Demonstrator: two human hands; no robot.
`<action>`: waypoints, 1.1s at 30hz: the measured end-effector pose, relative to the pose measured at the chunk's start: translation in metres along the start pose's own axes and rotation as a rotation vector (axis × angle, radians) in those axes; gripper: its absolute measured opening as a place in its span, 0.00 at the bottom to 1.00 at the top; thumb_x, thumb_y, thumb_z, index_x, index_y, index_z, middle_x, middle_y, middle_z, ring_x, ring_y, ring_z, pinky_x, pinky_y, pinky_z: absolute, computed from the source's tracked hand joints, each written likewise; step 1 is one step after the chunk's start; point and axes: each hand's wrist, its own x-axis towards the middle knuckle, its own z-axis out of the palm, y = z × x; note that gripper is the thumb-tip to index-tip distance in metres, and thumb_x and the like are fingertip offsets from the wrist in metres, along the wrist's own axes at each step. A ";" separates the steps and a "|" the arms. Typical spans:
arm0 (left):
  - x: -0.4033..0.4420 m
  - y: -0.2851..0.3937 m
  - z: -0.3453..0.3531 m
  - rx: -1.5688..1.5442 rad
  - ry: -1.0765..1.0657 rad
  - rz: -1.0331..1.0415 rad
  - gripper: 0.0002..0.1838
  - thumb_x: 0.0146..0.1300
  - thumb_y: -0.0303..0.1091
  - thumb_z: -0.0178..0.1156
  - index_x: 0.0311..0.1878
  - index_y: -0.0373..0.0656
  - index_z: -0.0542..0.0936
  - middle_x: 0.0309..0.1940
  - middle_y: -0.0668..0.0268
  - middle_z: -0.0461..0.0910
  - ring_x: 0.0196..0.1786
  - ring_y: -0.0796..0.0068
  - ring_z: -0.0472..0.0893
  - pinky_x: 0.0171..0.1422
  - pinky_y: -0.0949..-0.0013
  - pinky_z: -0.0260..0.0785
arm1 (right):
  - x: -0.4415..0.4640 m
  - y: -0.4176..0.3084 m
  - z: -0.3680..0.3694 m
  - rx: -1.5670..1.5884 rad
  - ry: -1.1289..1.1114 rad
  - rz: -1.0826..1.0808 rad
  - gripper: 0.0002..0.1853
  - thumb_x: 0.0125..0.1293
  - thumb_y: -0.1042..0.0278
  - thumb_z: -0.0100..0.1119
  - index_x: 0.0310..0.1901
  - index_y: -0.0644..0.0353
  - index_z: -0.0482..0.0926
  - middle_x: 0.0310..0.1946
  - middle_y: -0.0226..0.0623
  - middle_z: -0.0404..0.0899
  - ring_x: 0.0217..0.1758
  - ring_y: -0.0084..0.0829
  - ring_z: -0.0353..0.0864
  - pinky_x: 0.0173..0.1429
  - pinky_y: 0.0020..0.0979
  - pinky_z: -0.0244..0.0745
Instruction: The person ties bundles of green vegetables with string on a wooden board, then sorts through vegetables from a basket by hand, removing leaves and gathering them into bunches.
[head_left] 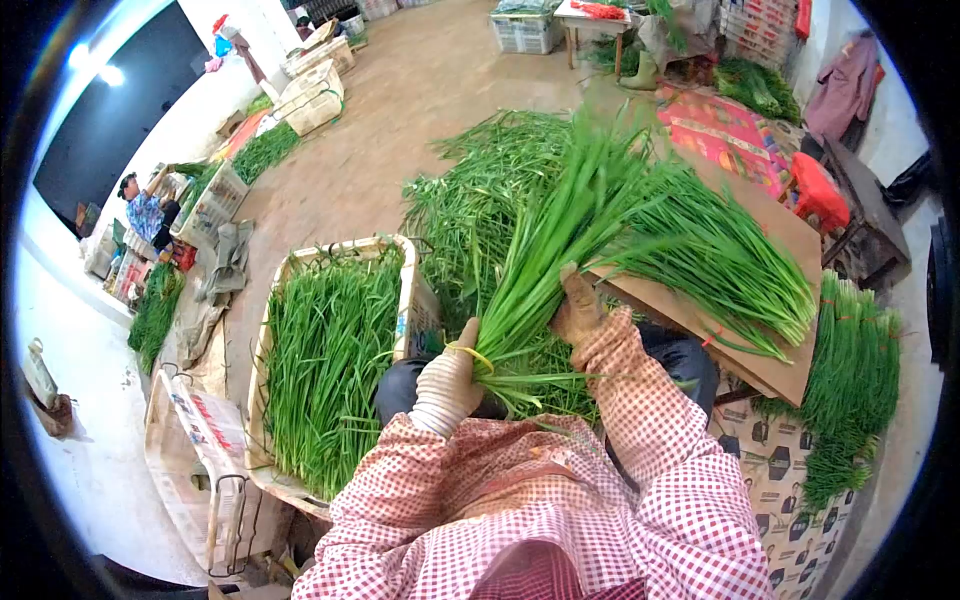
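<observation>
A large bunch of long green leaves [545, 240] lies across both my hands, its leafy tips fanning up and away from me. My left hand [450, 385], in a pale glove, is closed round the bunch's lower end beside a yellow band [470, 352]. My right hand [578, 305], in a brownish glove, is pressed against the bunch's right side with its fingers partly hidden. Close on the right, a brown board [790, 375] bears more greens [715, 255] with red bands. At the left stands a white crate [257, 400] filled with upright greens [330, 370].
Loose greens [470, 200] are heaped on the floor ahead. Tied bundles [850, 370] stand at the right beside a dark wooden bench [870, 215]. An empty-looking crate [190, 470] is at the lower left. Another person [147, 215] sits far left among crates.
</observation>
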 end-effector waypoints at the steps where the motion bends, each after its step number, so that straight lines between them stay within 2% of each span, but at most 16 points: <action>1: 0.000 -0.003 0.002 -0.003 0.002 0.004 0.47 0.47 0.29 0.67 0.72 0.50 0.56 0.49 0.50 0.77 0.44 0.48 0.80 0.42 0.54 0.74 | 0.000 -0.013 0.015 -0.036 0.016 -0.016 0.26 0.65 0.54 0.61 0.61 0.57 0.70 0.57 0.34 0.74 0.59 0.34 0.74 0.61 0.41 0.74; 5: -0.003 -0.011 0.007 0.088 0.076 0.201 0.47 0.48 0.27 0.65 0.72 0.44 0.53 0.43 0.51 0.78 0.39 0.47 0.79 0.37 0.51 0.71 | -0.002 -0.068 0.084 -0.182 -0.153 -0.038 0.35 0.64 0.47 0.60 0.64 0.63 0.65 0.59 0.45 0.73 0.61 0.42 0.73 0.65 0.51 0.71; 6: -0.001 -0.015 0.012 0.085 0.071 0.241 0.47 0.47 0.26 0.66 0.71 0.41 0.54 0.43 0.49 0.78 0.41 0.45 0.79 0.39 0.52 0.71 | 0.005 -0.059 0.055 -0.091 0.005 -0.086 0.36 0.64 0.49 0.61 0.66 0.63 0.64 0.59 0.47 0.74 0.60 0.43 0.74 0.63 0.51 0.72; 9: 0.005 -0.007 0.010 0.092 0.007 0.235 0.48 0.46 0.25 0.66 0.71 0.37 0.54 0.45 0.46 0.77 0.45 0.44 0.78 0.43 0.54 0.72 | 0.022 -0.071 0.041 -0.341 -0.022 0.058 0.33 0.66 0.52 0.59 0.66 0.63 0.63 0.57 0.46 0.75 0.57 0.42 0.77 0.58 0.48 0.77; 12: 0.014 -0.014 0.007 0.115 -0.005 0.352 0.51 0.45 0.29 0.69 0.72 0.39 0.52 0.55 0.46 0.72 0.55 0.47 0.75 0.55 0.58 0.72 | 0.030 -0.087 0.076 -0.028 -0.111 0.066 0.25 0.66 0.70 0.59 0.64 0.59 0.67 0.50 0.40 0.79 0.49 0.38 0.81 0.48 0.46 0.83; 15: 0.013 -0.044 -0.032 0.618 0.020 0.349 0.44 0.49 0.33 0.67 0.70 0.48 0.57 0.52 0.50 0.75 0.48 0.54 0.81 0.50 0.56 0.75 | 0.034 -0.078 0.094 -0.210 0.005 -0.128 0.29 0.59 0.84 0.62 0.62 0.54 0.68 0.47 0.37 0.80 0.49 0.35 0.81 0.44 0.42 0.86; 17: 0.027 -0.043 -0.082 0.607 -0.466 -0.134 0.36 0.50 0.38 0.68 0.64 0.49 0.66 0.45 0.55 0.81 0.46 0.57 0.82 0.51 0.56 0.75 | 0.040 -0.076 0.097 -0.494 -0.018 -0.135 0.27 0.66 0.66 0.54 0.65 0.62 0.64 0.59 0.51 0.69 0.58 0.52 0.72 0.60 0.55 0.69; 19: 0.023 -0.038 -0.116 0.596 -0.289 -0.164 0.23 0.54 0.37 0.65 0.54 0.49 0.75 0.38 0.58 0.84 0.42 0.58 0.83 0.47 0.57 0.76 | 0.036 -0.078 0.125 -0.992 0.066 -0.027 0.30 0.68 0.57 0.52 0.66 0.66 0.62 0.64 0.58 0.64 0.61 0.59 0.69 0.68 0.60 0.63; 20: 0.027 -0.044 -0.121 0.502 -0.140 -0.204 0.14 0.58 0.35 0.62 0.48 0.48 0.80 0.39 0.59 0.84 0.42 0.58 0.83 0.45 0.59 0.76 | 0.052 -0.071 0.102 -0.327 -0.252 0.143 0.30 0.66 0.58 0.54 0.66 0.65 0.64 0.61 0.57 0.67 0.60 0.55 0.71 0.65 0.57 0.67; 21: 0.020 -0.048 -0.122 0.105 0.003 -0.129 0.14 0.58 0.34 0.63 0.49 0.48 0.81 0.35 0.62 0.85 0.38 0.63 0.84 0.42 0.65 0.76 | 0.050 -0.065 0.104 -0.049 -0.319 0.185 0.29 0.64 0.60 0.57 0.64 0.64 0.66 0.58 0.54 0.71 0.59 0.50 0.73 0.61 0.53 0.71; 23: 0.016 -0.038 -0.107 -0.811 -0.088 -0.205 0.16 0.60 0.38 0.64 0.51 0.46 0.79 0.33 0.67 0.83 0.32 0.71 0.80 0.35 0.68 0.73 | 0.047 -0.045 0.107 0.228 -0.378 0.251 0.28 0.62 0.61 0.59 0.62 0.63 0.69 0.54 0.51 0.75 0.57 0.45 0.75 0.58 0.49 0.75; 25: 0.015 -0.028 -0.064 -1.240 -0.167 -0.290 0.19 0.63 0.43 0.62 0.53 0.43 0.78 0.35 0.69 0.81 0.34 0.76 0.78 0.35 0.68 0.73 | 0.047 -0.016 0.103 0.055 -0.516 0.430 0.25 0.58 0.65 0.60 0.58 0.60 0.72 0.49 0.43 0.78 0.55 0.41 0.77 0.60 0.45 0.74; 27: 0.016 -0.010 -0.039 -1.561 -0.303 -0.312 0.22 0.64 0.45 0.60 0.57 0.43 0.75 0.40 0.66 0.79 0.37 0.75 0.77 0.38 0.68 0.73 | 0.020 -0.019 0.156 -1.571 -1.071 -0.609 0.26 0.50 0.68 0.61 0.54 0.53 0.75 0.50 0.35 0.78 0.57 0.36 0.76 0.64 0.39 0.70; 30: 0.019 0.015 -0.019 -2.082 -0.655 -0.291 0.29 0.67 0.46 0.57 0.66 0.43 0.66 0.52 0.57 0.76 0.46 0.69 0.78 0.49 0.64 0.75 | -0.032 0.001 0.146 -1.582 -1.067 -0.548 0.25 0.52 0.60 0.61 0.54 0.54 0.75 0.53 0.38 0.75 0.60 0.39 0.72 0.65 0.44 0.67; 32: 0.024 -0.005 0.014 -2.218 -0.770 -0.324 0.35 0.64 0.41 0.59 0.71 0.45 0.58 0.60 0.50 0.72 0.49 0.61 0.80 0.56 0.58 0.76 | -0.072 0.015 0.139 -1.579 -1.064 -0.480 0.26 0.54 0.53 0.61 0.54 0.56 0.75 0.56 0.41 0.73 0.63 0.42 0.68 0.65 0.50 0.63; 33: 0.025 -0.017 0.022 -2.043 -0.700 -0.382 0.35 0.60 0.36 0.62 0.70 0.44 0.60 0.58 0.53 0.73 0.44 0.64 0.81 0.50 0.62 0.79 | -0.084 0.019 0.136 -1.576 -1.070 -0.455 0.27 0.55 0.49 0.60 0.54 0.56 0.75 0.58 0.43 0.71 0.65 0.44 0.66 0.66 0.52 0.61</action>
